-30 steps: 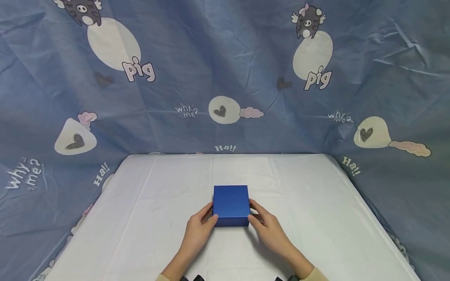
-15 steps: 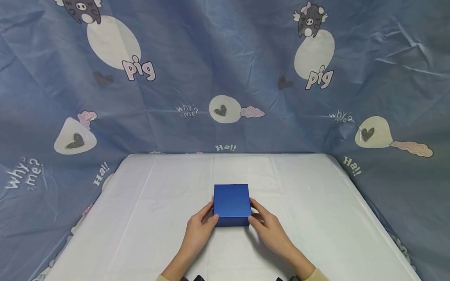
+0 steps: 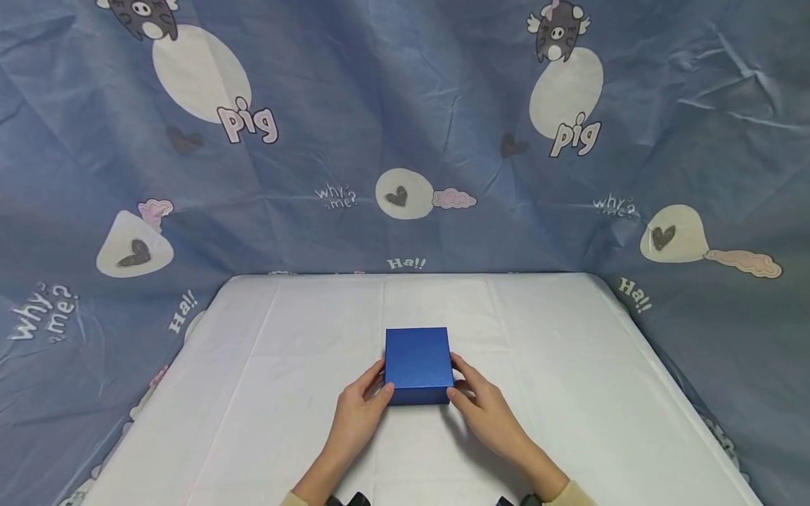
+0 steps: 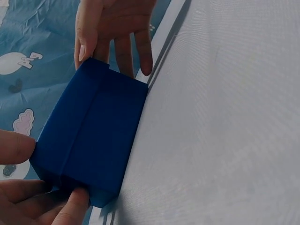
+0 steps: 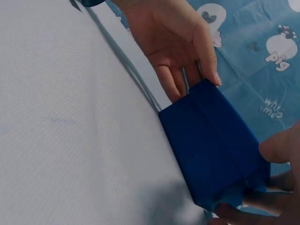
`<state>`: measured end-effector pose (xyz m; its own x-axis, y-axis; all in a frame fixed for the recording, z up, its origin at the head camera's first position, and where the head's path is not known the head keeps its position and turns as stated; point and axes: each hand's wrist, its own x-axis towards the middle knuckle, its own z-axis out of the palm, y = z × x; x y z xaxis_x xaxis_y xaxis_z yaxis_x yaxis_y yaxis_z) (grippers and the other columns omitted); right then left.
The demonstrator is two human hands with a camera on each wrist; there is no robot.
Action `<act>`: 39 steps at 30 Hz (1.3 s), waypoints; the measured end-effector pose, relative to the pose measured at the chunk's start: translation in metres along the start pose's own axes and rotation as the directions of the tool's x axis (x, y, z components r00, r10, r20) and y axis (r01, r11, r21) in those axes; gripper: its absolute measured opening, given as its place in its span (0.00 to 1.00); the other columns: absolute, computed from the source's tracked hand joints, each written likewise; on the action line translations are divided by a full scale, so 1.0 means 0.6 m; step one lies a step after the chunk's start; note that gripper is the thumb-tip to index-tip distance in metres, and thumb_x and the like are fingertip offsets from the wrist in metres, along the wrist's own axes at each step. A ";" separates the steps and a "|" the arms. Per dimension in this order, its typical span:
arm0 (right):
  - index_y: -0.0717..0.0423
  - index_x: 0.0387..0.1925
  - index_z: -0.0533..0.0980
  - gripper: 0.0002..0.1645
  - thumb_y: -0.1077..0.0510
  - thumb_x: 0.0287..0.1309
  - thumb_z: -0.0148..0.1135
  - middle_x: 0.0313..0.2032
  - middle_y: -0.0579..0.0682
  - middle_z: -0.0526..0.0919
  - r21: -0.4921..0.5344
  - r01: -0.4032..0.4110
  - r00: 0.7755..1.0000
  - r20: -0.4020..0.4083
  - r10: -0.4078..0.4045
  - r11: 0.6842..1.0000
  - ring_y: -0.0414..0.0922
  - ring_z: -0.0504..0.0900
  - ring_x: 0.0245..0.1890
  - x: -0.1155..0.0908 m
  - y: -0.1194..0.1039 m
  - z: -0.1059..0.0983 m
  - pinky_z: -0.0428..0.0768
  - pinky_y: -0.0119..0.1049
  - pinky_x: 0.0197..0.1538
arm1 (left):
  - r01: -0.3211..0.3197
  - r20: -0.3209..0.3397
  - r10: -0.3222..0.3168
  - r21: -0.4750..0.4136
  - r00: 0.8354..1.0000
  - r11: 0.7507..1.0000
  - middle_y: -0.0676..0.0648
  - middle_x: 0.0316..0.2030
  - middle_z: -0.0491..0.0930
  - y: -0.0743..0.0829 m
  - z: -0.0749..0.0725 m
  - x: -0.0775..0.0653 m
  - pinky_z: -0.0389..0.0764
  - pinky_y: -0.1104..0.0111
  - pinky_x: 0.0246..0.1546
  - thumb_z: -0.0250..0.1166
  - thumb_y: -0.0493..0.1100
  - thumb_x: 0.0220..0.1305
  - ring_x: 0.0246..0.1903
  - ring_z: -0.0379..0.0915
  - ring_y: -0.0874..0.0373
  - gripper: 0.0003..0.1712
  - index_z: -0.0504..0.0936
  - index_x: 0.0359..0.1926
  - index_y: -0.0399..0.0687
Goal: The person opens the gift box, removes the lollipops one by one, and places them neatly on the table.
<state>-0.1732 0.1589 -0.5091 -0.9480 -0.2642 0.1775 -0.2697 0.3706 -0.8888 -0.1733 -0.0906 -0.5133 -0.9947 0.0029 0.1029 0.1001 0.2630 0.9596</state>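
A flat square box (image 3: pixel 419 358), plain blue with a lid, sits near the middle of the white-covered table. My left hand (image 3: pixel 356 420) holds it at the left side, thumb at the near corner. On the opposite side my right hand (image 3: pixel 490 414) does the same, fingers reaching along the wall. Seen from the left wrist, a seam between lid and base runs along the blue box (image 4: pixel 101 126), with thumb above it and fingers lower down. The right wrist view shows that seam on the box (image 5: pixel 213 140) too, the right thumb (image 5: pixel 276 147) on the lid's edge.
A white cloth covers the table (image 3: pixel 285 337) around the box. Behind and at both sides hangs a blue printed curtain (image 3: pixel 285 232), close to the table's edges. Dark wrist straps (image 3: pixel 346 500) show at the bottom of the head view.
The head view has shifted slightly, so the table and curtain sit a little higher in it. Both hands keep the same hold on the box.
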 end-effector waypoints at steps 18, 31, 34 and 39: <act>0.43 0.79 0.55 0.40 0.57 0.72 0.59 0.73 0.40 0.63 -0.020 0.043 0.999 -0.019 -0.043 0.999 0.38 0.79 0.57 -0.002 -0.009 -0.002 0.82 0.34 0.54 | -0.071 0.002 0.071 -0.017 0.997 0.997 0.46 0.65 0.74 0.010 -0.003 -0.005 0.75 0.63 0.60 0.66 0.46 0.69 0.67 0.66 0.53 0.33 0.70 0.72 0.45; 0.40 0.79 0.52 0.43 0.54 0.71 0.60 0.72 0.42 0.64 -0.055 0.076 0.996 -0.051 -0.079 0.996 0.47 0.69 0.67 -0.008 -0.023 0.003 0.80 0.45 0.58 | -0.172 -0.018 0.172 0.011 0.985 0.985 0.50 0.67 0.72 0.028 -0.012 -0.010 0.75 0.57 0.62 0.64 0.41 0.71 0.69 0.63 0.57 0.30 0.70 0.72 0.51; 0.41 0.79 0.52 0.43 0.55 0.70 0.61 0.72 0.43 0.64 -0.058 0.089 0.994 -0.062 -0.093 0.994 0.50 0.68 0.68 -0.007 -0.034 0.002 0.79 0.49 0.60 | -0.186 -0.017 0.186 0.015 0.982 0.982 0.50 0.68 0.71 0.036 -0.013 -0.009 0.75 0.56 0.62 0.64 0.40 0.71 0.69 0.62 0.58 0.31 0.70 0.72 0.51; 0.45 0.80 0.51 0.43 0.54 0.71 0.59 0.73 0.45 0.64 -0.071 0.126 0.990 -0.050 -0.129 0.990 0.49 0.68 0.68 0.003 -0.054 0.000 0.80 0.52 0.58 | -0.215 -0.044 0.214 -0.001 0.976 0.977 0.50 0.69 0.70 0.054 -0.021 -0.007 0.73 0.52 0.63 0.63 0.39 0.72 0.70 0.62 0.57 0.30 0.69 0.73 0.50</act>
<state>-0.1659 0.1465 -0.4801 -0.9123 -0.2654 0.3118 -0.3981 0.3968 -0.8271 -0.1652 -0.0941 -0.4791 -0.9481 0.0171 0.3176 0.3113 0.2552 0.9154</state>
